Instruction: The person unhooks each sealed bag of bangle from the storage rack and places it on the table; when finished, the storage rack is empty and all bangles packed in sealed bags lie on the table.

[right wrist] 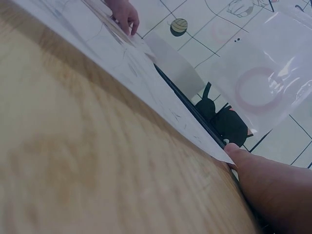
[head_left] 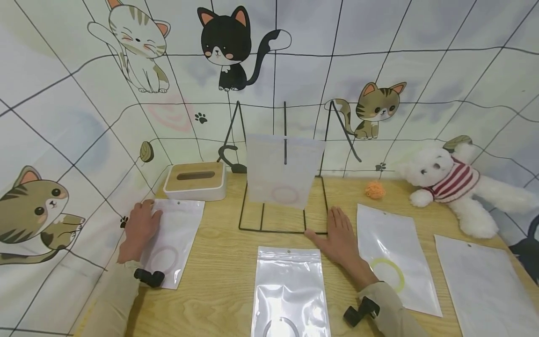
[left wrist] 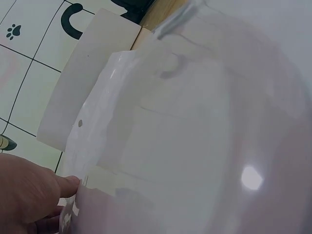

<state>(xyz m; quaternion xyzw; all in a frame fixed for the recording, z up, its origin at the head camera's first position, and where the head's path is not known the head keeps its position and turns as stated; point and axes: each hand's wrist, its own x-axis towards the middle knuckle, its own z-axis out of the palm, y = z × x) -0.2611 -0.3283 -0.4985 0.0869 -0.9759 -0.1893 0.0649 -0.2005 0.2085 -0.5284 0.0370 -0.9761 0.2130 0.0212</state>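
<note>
My left hand (head_left: 141, 229) rests at the upper left edge of a white zip bag (head_left: 189, 234) holding a pinkish ring; its thumb lies over the bag in the left wrist view. Palm down, my right hand (head_left: 338, 238) rests on the table with straight fingers. Its thumb points to the front right corner of a black wire rack (head_left: 282, 230). On the rack hangs a translucent bag (head_left: 278, 173) with a pink ring low inside. A shiny zip bag (head_left: 288, 281) with a pale ring lies in front, left of my right wrist.
Right of my right hand lies a bag with a yellow-green ring (head_left: 397, 269), then another white bag (head_left: 484, 281). A white tissue box (head_left: 195, 180) with a wooden lid stands back left. An orange yarn ball (head_left: 375, 190) and a white plush bear (head_left: 455, 182) are back right.
</note>
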